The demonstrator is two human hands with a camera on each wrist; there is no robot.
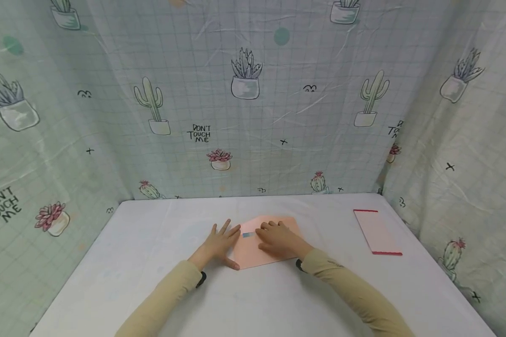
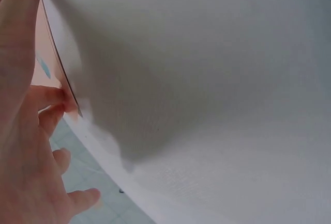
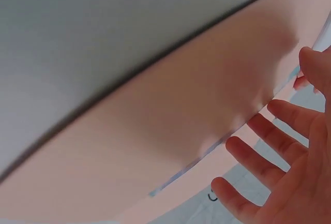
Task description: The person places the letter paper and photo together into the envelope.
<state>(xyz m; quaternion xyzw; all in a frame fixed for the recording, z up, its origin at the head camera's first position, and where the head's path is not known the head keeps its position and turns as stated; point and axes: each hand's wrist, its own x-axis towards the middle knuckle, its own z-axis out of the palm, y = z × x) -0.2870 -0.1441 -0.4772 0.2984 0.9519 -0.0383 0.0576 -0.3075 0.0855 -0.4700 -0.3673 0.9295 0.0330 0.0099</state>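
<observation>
The paper [image 1: 250,252] lies on our desk [image 1: 164,238], its blue strip [image 1: 247,235] touched by our right hand [image 1: 281,239], fingers loosely bent, gripping nothing; our left hand [image 1: 216,245] splays emptily at the edge. We're probably smoothing the strip, which calls next for even pressure.

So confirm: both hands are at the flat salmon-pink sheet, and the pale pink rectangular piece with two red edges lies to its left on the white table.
Wrong side: the head view shows the pale pink rectangular piece to the right of the salmon-pink sheet. The rest holds.
</observation>
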